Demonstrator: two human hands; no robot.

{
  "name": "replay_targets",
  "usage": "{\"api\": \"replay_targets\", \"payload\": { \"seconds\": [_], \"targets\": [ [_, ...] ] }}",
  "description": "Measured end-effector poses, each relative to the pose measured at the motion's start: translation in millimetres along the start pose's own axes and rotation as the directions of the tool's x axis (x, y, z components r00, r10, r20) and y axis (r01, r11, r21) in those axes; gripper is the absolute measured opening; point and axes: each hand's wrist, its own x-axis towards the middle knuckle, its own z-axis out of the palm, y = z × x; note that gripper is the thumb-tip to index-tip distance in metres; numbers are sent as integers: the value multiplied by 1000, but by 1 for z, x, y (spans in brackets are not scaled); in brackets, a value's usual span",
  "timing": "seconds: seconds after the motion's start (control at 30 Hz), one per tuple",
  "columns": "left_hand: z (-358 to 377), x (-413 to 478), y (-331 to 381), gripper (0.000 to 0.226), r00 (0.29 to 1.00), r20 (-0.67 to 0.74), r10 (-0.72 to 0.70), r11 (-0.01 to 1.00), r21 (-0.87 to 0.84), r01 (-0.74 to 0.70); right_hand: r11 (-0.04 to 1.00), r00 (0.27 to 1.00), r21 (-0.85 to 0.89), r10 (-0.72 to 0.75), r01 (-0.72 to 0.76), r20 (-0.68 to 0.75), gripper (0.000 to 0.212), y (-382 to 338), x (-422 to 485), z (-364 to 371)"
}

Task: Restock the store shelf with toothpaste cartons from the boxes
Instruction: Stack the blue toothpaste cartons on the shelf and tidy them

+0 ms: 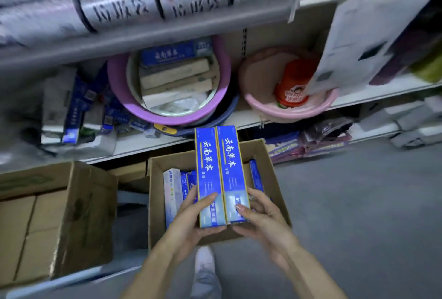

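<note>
Even, cool indoor light, no hard shadows. Sharpest spot sits between the left hand and right hand: the blue cartons read crisp. Above the hands the silvery rolls smear with motion blur; shelf edges bow, and far left goes dim.

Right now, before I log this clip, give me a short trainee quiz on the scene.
1. True or false: the left hand and the right hand together hold blue toothpaste cartons.
2. How many cartons are held? A one, B two, C four.
3. Fill in: they are held above an open cardboard ____.
Key: 1 true; 2 B; 3 box.
</note>
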Motion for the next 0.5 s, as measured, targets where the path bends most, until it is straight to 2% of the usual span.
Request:
{"api": "replay_targets", "payload": {
  "seconds": [0.07,0.17,0.27,0.3,0.37,0.5],
  "targets": [
    [22,-31,10,43,998,18,61,998,-8,-60,998,997,-35,-58,60,44,52,-21,-34,-4],
    [54,-80,35,44,986,38,161,987,-26,-160,988,983,-21,-149,152,112,43,-59,-85,-2],
    [82,-130,73,38,959,54,279,960,-39,-277,966,950,-1,-254,259,183,64,-104,-134,14],
    [90,-146,88,37,945,60,321,947,-47,-318,955,935,0,-289,295,206,62,-120,-150,22],
    [104,-180,120,35,916,60,396,917,-67,-392,934,904,-4,-345,358,252,43,-152,-181,40],
    [120,-249,185,25,845,39,533,845,-80,-529,879,824,8,-451,478,345,41,-214,-242,84]
  ]
}}
